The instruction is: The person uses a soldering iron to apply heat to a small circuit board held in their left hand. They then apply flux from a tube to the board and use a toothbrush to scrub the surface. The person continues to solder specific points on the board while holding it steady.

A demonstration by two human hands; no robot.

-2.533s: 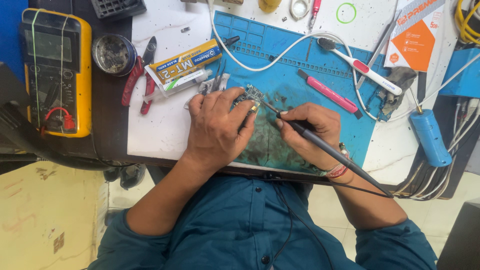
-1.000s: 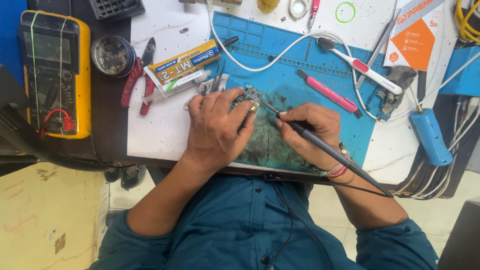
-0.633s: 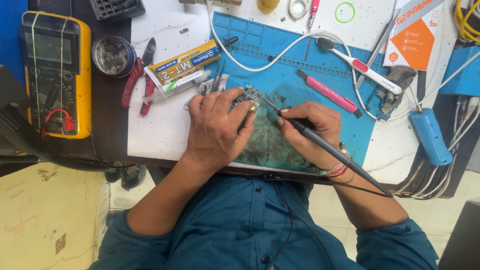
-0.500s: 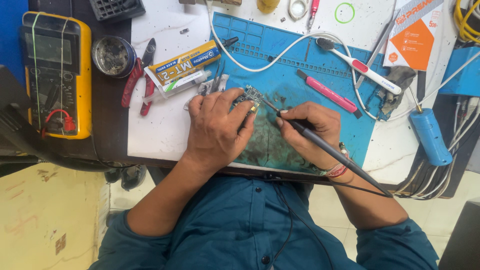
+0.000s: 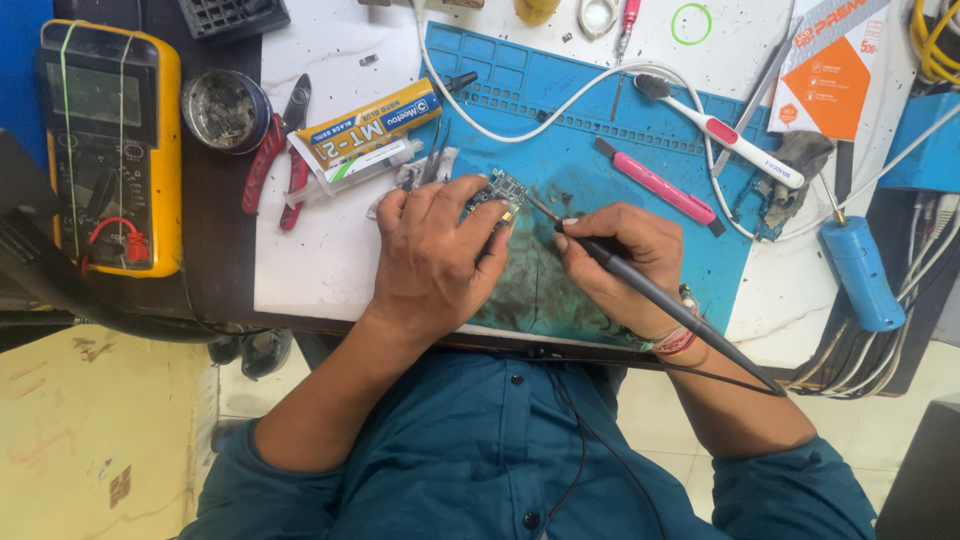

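Note:
My left hand (image 5: 435, 255) presses down on a small circuit board (image 5: 497, 190) lying on the blue work mat (image 5: 600, 130), fingers curled over it so that most of the board is hidden. In my right hand (image 5: 625, 265) I grip a black soldering iron (image 5: 660, 295) like a pen. Its thin tip reaches up and left to the board's right edge. The iron's black cable trails back over my wrist toward my body.
A yellow multimeter (image 5: 100, 150) lies at far left. Red-handled pliers (image 5: 275, 160), a round tin (image 5: 222, 108) and a glue box (image 5: 370, 125) sit left of the mat. A pink knife (image 5: 655, 188), a white brush (image 5: 715, 130) and a blue tool (image 5: 862, 275) lie to the right.

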